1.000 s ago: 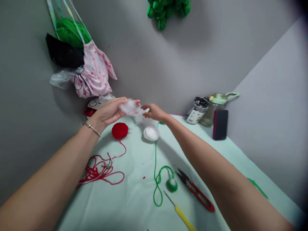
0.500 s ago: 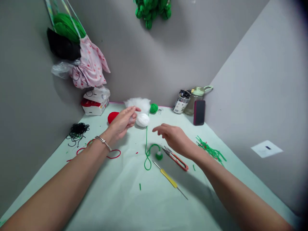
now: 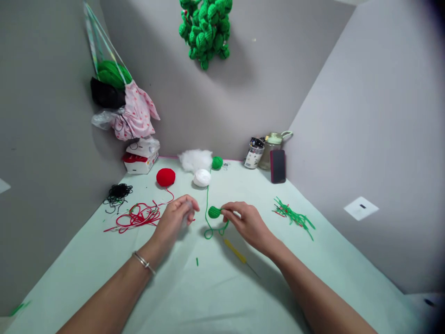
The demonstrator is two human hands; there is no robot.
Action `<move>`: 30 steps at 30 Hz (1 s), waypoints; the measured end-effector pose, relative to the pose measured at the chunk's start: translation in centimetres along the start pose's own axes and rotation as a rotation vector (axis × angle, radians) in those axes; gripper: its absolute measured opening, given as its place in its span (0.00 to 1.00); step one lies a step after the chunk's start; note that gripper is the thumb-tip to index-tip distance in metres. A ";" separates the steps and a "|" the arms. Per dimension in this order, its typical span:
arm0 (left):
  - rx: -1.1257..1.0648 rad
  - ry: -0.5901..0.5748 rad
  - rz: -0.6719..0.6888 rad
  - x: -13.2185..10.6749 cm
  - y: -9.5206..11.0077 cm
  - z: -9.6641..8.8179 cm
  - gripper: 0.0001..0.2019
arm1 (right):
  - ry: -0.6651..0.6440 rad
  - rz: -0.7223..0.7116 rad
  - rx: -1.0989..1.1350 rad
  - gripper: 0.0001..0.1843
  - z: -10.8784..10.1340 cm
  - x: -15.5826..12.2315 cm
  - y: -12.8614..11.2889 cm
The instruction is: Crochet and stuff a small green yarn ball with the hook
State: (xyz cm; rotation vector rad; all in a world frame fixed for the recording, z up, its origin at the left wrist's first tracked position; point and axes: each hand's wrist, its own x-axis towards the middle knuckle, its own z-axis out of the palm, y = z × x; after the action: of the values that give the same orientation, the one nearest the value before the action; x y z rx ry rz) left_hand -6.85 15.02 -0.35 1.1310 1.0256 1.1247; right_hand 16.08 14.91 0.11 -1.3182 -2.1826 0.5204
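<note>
My right hand (image 3: 247,223) pinches a small green crocheted piece (image 3: 214,212) by its right edge, above the table. A green yarn strand (image 3: 207,232) loops below the piece and runs back past the white yarn ball (image 3: 202,178). To the left, my left hand (image 3: 178,214) is apart from the piece with its fingers curled together. Something pale and blurred shows at its fingertips, too unclear to name. Under my right hand lies a yellow-handled crochet hook (image 3: 235,250), partly covered. The orange thread snips are hidden from view.
A red yarn ball (image 3: 166,177), tangled red yarn (image 3: 141,217) and black yarn (image 3: 118,192) lie left. White stuffing (image 3: 196,160) and a green yarn ball (image 3: 217,163) sit behind. Green scraps (image 3: 295,217), a phone (image 3: 278,166) and a bottle (image 3: 266,157) stand or lie right.
My right hand has picked up the green crocheted piece from the table. My left hand has drawn back toward me, away from the stuffing and white ball. The view has tilted up.
</note>
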 end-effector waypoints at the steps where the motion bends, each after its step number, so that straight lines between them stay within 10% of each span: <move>1: 0.033 -0.004 -0.001 -0.4 -0.3 -0.1 0.05 | 0.015 0.029 0.051 0.13 0.1 -0.3 -0.4; 15: 0.201 -0.148 0.072 -2.3 -2.9 1.1 0.13 | 0.170 0.199 0.749 0.20 0.6 -1.3 -2.3; 30: 0.200 -0.075 0.083 -2.5 -3.2 0.7 0.09 | -0.388 0.239 0.668 0.26 0.8 -1.3 -1.2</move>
State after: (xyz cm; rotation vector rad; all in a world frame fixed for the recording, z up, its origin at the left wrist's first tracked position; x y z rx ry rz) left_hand -6.16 12.20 -3.25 1.3763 1.0581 1.0538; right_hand 15.19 13.19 -0.14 -1.1567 -1.8559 1.5499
